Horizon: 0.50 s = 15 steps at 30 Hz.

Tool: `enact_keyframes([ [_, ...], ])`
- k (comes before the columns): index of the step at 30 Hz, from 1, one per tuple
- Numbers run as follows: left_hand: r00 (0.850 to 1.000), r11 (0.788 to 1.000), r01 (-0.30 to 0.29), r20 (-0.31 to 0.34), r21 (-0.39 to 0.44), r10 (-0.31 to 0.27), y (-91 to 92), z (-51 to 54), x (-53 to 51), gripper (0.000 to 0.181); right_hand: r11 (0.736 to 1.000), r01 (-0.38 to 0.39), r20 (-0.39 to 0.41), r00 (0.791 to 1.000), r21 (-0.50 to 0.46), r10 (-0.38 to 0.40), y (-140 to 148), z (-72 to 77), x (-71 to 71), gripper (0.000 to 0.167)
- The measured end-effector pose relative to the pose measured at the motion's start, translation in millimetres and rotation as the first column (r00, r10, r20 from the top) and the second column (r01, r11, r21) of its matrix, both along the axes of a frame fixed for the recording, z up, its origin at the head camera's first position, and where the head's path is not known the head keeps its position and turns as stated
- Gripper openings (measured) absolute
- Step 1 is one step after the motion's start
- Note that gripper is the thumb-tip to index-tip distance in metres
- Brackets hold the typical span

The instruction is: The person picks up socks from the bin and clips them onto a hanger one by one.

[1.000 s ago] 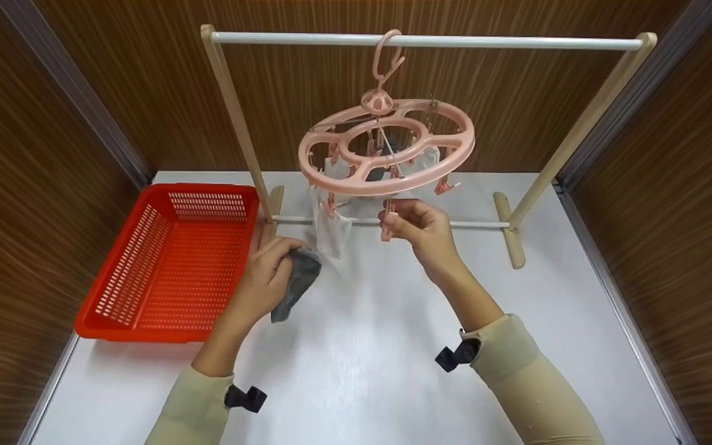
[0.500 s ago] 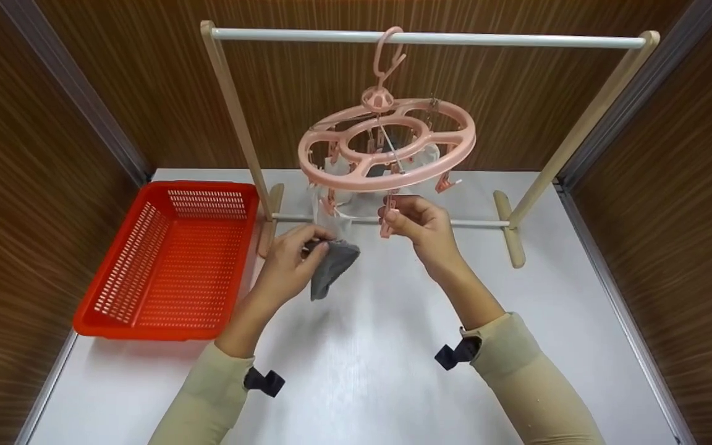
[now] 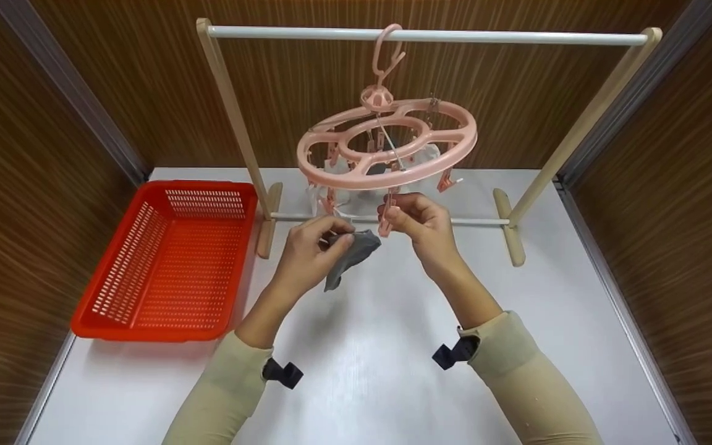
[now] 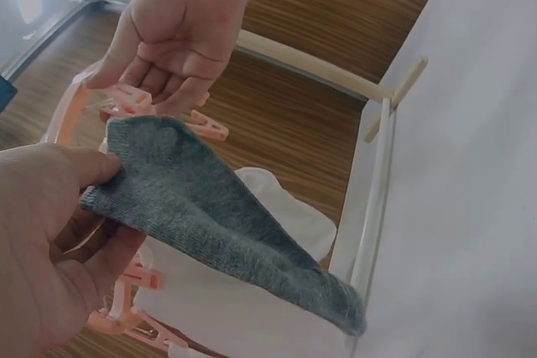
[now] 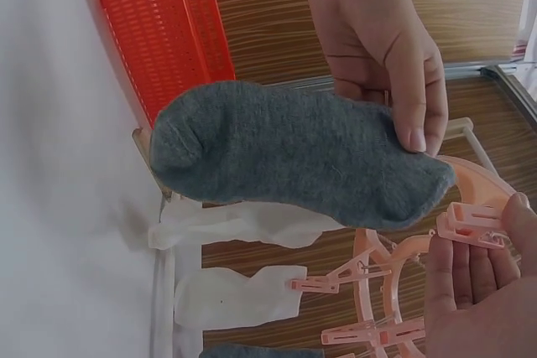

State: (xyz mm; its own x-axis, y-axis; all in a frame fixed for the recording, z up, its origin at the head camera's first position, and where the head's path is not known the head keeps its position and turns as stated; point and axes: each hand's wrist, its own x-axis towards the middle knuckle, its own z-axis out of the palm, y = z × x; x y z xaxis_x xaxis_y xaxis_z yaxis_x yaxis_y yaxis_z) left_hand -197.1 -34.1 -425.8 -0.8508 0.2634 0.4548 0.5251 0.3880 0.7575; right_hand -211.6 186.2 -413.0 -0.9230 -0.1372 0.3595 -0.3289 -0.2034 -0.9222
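Note:
A grey ankle sock (image 3: 359, 250) hangs from my left hand (image 3: 313, 250), pinched near its cuff between thumb and fingers. In the right wrist view the sock (image 5: 294, 157) spreads out flat, its cuff close to a pink clothespin (image 5: 474, 222). My right hand (image 3: 427, 228) pinches that clothespin between thumb and fingers, below the front rim of a round pink drying hanger (image 3: 356, 180). A small gap separates sock and clothespin in the head view. White socks (image 5: 239, 298) hang from other clips, and part of another grey sock (image 5: 260, 350) shows at the bottom of that view.
The hanger hooks over the white top rail (image 3: 504, 38) of a wooden-legged rack (image 3: 229, 111). To the left stands a red perforated basket (image 3: 189, 272) on the white table (image 3: 381, 371). Wood-grain panels (image 3: 690, 185) enclose the back and sides.
My left hand has carried the grey sock from beside the basket rightward and slightly up, close to the clothespin. The right hand keeps its hold on the clip, almost unmoved.

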Motion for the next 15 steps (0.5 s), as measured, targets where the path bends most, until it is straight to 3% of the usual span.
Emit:
enact_keyframes([
  [15,0.999,0.999,-0.016,-0.034,-0.039,0.014,16.7,-1.1,-6.4,0.007,0.999,-0.003,-0.031,1.000,-0.045,0.002,1,1.4,0.3,0.009],
])
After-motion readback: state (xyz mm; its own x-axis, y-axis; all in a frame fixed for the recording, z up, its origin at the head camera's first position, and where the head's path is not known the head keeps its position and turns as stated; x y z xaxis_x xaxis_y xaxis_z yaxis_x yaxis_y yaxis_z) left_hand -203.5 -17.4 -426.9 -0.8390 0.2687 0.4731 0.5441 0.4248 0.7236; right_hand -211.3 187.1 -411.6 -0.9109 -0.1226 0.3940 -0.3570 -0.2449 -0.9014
